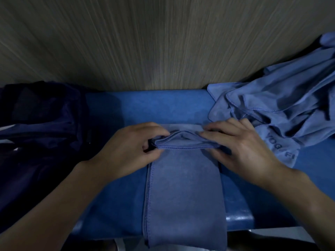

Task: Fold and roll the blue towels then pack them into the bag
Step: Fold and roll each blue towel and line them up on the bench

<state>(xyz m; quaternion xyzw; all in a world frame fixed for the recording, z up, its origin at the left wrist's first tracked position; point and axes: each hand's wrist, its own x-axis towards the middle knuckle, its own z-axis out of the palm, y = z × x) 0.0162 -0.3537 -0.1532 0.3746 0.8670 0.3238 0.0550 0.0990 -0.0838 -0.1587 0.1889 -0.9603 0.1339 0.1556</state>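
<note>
between our two hands lies the far end of the folded towel (183,196), a long blue strip that runs from our fingertips back toward our body and hangs over the near edge of the counter (145,105). our left hand (130,151) comes in from the left, palm down and wrist low, with its thumb and curled fingers pinching the left corner of the turned-over end. our right hand (241,147) mirrors it from the right, with the fingers bent over the right corner and the thumb tucked under the layered edge. both hands are grasping the cloth, and the end is lifted into a small hump between them, its stacked hems showing. both forearms angle inward, so that the hands nearly meet over the strip.

just beyond and outside our right hand sits a rumpled heap of loose towels (282,104) in a paler blue. one of them bears stitched lettering that is only partly readable. well outside our left hand lies a dark navy bag (41,115), slumped and hard to make out in shadow. past our fingertips rises a wood-grain wall (145,42).
</note>
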